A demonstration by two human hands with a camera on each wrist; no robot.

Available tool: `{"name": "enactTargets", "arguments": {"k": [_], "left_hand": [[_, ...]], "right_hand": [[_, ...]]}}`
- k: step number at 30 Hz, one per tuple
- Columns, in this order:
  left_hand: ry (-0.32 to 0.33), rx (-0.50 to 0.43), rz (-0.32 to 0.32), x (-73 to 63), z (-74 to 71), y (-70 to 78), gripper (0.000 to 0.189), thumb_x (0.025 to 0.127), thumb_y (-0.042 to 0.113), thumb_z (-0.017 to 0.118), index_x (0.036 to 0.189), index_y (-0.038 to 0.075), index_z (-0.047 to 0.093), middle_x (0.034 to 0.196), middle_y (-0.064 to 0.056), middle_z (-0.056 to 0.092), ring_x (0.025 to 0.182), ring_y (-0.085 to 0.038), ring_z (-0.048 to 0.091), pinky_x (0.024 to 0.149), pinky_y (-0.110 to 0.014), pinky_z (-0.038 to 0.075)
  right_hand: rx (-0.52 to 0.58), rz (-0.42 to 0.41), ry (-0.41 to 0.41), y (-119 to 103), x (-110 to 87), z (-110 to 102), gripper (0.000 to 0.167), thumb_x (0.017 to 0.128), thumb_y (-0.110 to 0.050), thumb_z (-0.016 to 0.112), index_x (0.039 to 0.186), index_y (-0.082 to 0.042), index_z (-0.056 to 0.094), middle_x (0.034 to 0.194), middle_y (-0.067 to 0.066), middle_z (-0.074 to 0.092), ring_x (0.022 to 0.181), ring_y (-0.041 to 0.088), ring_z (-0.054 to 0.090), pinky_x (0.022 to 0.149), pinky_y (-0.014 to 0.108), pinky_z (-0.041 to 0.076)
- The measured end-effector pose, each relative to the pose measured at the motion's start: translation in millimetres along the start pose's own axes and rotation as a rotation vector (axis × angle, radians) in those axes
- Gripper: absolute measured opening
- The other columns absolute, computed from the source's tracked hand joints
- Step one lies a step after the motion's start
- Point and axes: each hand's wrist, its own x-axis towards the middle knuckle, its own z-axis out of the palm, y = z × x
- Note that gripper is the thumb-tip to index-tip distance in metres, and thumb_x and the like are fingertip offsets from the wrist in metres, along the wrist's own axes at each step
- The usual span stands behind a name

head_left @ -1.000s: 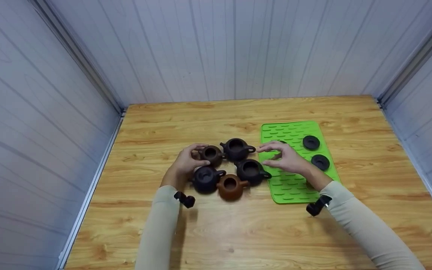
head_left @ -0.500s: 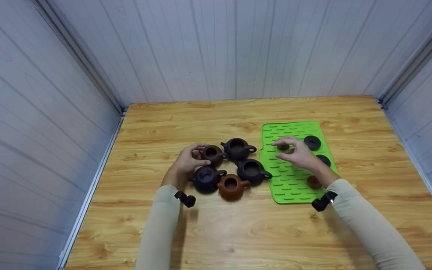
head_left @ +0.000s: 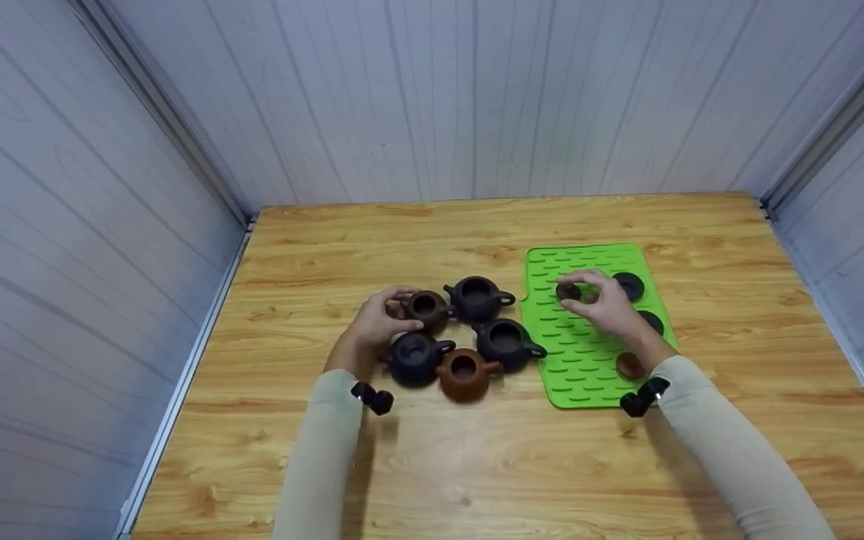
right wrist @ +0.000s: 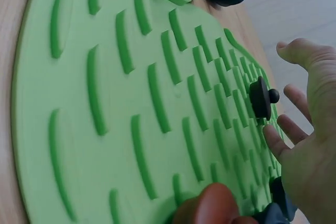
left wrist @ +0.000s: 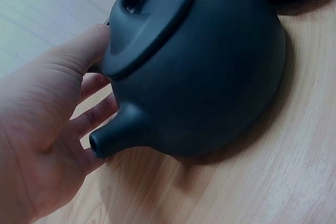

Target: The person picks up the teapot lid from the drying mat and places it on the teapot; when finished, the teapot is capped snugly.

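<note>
With thumb and fingers on opposite sides, my left hand (head_left: 374,321) holds a small brown lidless teapot (head_left: 438,321) on the table. Just in front of it stands a black teapot (left wrist: 210,72) with its lid on; it fills most of the left wrist view and hides the brown one. Over the green ridged mat (head_left: 589,390), my right hand (head_left: 612,309) reaches with thumb and fingers apart around a small dark brown lid (head_left: 568,292). The right wrist view shows that lid (right wrist: 260,99) lying knob up, the spread fingers beside it.
Two black lidless teapots (head_left: 477,309) (head_left: 507,358) and an orange-brown one (head_left: 465,384) cluster right of the left hand. Two black lids (head_left: 629,285) (head_left: 652,322) and a reddish-brown lid (head_left: 631,366) lie along the mat's right side. Pale panel walls (head_left: 432,105) enclose the table.
My right hand has moved right from beside the black teapots to the dark brown lid, its fingers lowering around it. The left hand stays on the small brown teapot.
</note>
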Motion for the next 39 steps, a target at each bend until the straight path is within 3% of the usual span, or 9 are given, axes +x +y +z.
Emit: {"name": "enactTargets", "arguments": {"k": [5,8,10,16,26,31,39], "left_hand": [[-0.002,-0.022,-0.010,-0.2,0.3,-0.5,0.061,0.095,-0.004,0.086,0.152,0.007,0.068,0.152,-0.021,0.066,0.120,-0.024,0.064,0.099,-0.027,0.051],[-0.007,0.013,0.002,0.1,-0.9,-1.1,0.060,0.096,-0.002,0.086,0.153,0.007,0.067,0.152,-0.022,0.066,0.119,-0.024,0.064,0.100,-0.029,0.051],[-0.013,0.049,0.013,0.5,-1.8,-1.5,0.060,0.097,0.000,0.086,0.153,0.007,0.067,0.153,-0.022,0.065,0.120,-0.027,0.064,0.103,-0.033,0.051],[-0.012,0.110,0.035,1.8,-3.3,-2.8,0.059,0.098,0.005,0.087,0.154,0.008,0.067,0.155,-0.023,0.065,0.131,-0.034,0.063,0.115,-0.046,0.049],[-0.019,0.054,0.009,1.4,-2.8,-3.7,0.059,0.098,0.002,0.086,0.153,0.010,0.067,0.154,-0.021,0.064,0.115,-0.022,0.061,0.100,-0.032,0.049],[-0.017,0.043,0.011,1.2,-2.7,-4.5,0.059,0.097,0.002,0.086,0.152,0.009,0.067,0.152,-0.021,0.064,0.112,-0.019,0.060,0.096,-0.029,0.049],[-0.020,0.044,0.016,-1.0,-3.7,-3.0,0.061,0.096,0.001,0.087,0.154,0.008,0.067,0.153,-0.022,0.065,0.104,-0.018,0.059,0.091,-0.027,0.049]], "right_hand": [[0.025,0.031,0.014,4,1.6,1,0.043,0.107,-0.005,0.076,0.148,0.006,0.068,0.152,0.030,0.059,0.143,0.048,0.059,0.111,0.033,0.056],[0.042,0.057,0.014,5,3.4,1,0.045,0.107,-0.004,0.075,0.150,0.005,0.067,0.154,0.031,0.058,0.145,0.048,0.059,0.103,0.014,0.052],[0.045,0.076,0.014,7,4.6,1,0.046,0.107,-0.005,0.075,0.151,0.004,0.066,0.155,0.031,0.057,0.146,0.048,0.059,0.099,0.007,0.050],[0.038,0.095,0.028,9,7.0,2,0.048,0.107,-0.005,0.075,0.153,0.003,0.065,0.152,0.032,0.059,0.141,0.048,0.063,0.099,0.007,0.050],[0.045,0.117,0.036,13,5.8,0,0.048,0.107,-0.005,0.075,0.153,-0.001,0.067,0.153,0.032,0.060,0.137,0.046,0.064,0.094,0.009,0.053],[0.047,0.136,0.028,13,7.0,3,0.047,0.105,-0.005,0.077,0.151,-0.001,0.068,0.151,0.032,0.063,0.123,0.032,0.068,0.089,0.012,0.056],[0.046,0.126,0.031,15,8.2,8,0.045,0.104,-0.005,0.079,0.148,0.001,0.070,0.146,0.031,0.067,0.107,0.011,0.063,0.085,0.014,0.054]]}}
